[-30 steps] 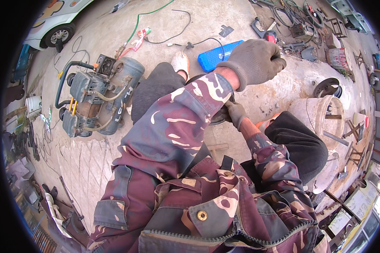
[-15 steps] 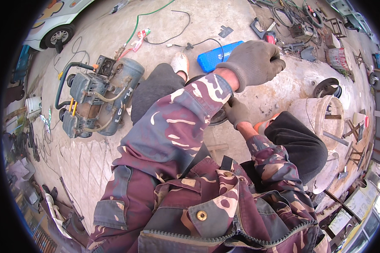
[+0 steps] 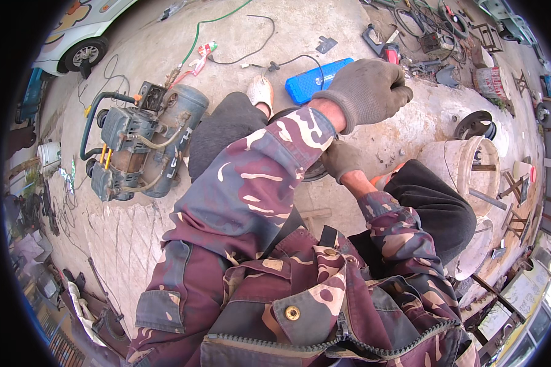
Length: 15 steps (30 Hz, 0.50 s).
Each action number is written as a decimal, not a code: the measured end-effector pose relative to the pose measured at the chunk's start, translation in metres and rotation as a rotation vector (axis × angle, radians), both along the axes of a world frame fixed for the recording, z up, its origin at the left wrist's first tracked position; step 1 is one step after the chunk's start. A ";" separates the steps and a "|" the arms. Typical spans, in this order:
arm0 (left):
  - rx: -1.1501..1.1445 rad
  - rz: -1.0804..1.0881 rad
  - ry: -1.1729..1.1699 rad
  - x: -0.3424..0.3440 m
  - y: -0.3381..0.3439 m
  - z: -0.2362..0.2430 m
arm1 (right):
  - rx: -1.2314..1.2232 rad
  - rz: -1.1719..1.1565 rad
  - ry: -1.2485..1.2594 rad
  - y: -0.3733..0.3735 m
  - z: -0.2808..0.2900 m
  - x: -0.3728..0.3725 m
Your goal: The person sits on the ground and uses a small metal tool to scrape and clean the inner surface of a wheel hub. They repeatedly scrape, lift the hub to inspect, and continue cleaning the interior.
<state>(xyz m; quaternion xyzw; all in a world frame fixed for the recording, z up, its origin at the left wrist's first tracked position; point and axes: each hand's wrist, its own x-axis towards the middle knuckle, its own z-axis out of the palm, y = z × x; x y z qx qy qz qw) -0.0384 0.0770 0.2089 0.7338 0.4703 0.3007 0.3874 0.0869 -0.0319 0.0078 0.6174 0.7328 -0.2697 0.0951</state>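
My left hand (image 3: 371,93), in a grey-brown work glove, reaches across to the right, above the floor. Its fingers are curled closed; anything inside them is hidden. Below it, close to the left sleeve, is my gloved right hand (image 3: 347,161). Its fingers bend inward and partly disappear behind the left forearm, so what they grip cannot be made out. A dark round object (image 3: 315,173) sits between my knees beside the right hand, mostly covered by the left sleeve. Just beyond the left wrist lies a blue plastic case (image 3: 301,90), with a black cable across it.
An air compressor (image 3: 144,147) with a green hose stands at the left. To the right are a pale drum (image 3: 471,168) and a black wheel rim (image 3: 473,125). A red-and-black power tool (image 3: 382,46) lies far right. A parked vehicle (image 3: 86,52) is far left.
My right hand has shifted slightly left and tucked further under the left sleeve. The left hand has barely moved and stays closed.
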 end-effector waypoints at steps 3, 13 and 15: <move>-0.016 -0.012 0.004 0.001 0.000 0.000 | -0.036 -0.033 0.002 0.001 -0.003 0.000; -0.034 -0.012 0.009 0.001 -0.001 0.000 | -0.052 -0.103 -0.010 -0.003 -0.001 0.001; -0.031 -0.009 0.007 0.001 -0.001 -0.001 | -0.057 -0.150 -0.007 -0.004 -0.001 0.000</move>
